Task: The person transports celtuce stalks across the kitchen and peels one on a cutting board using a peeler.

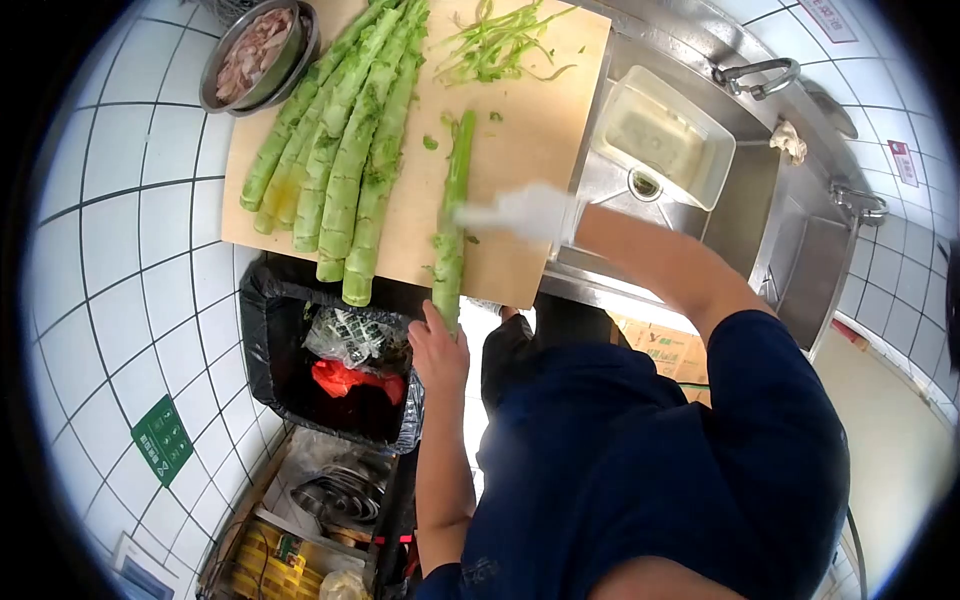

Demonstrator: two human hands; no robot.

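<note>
Left hand (440, 350) holding near end of single long green stalk (449, 265), which overhangs pale wooden board (545, 130). White-covered right hand (525, 212), blurred, at its middle. Thick leafy green stalks (350, 190) alongside, left.

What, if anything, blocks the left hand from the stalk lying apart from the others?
Nothing visible: the left hand holds the stalk by its near end, past the edge of the cutting board.
</note>
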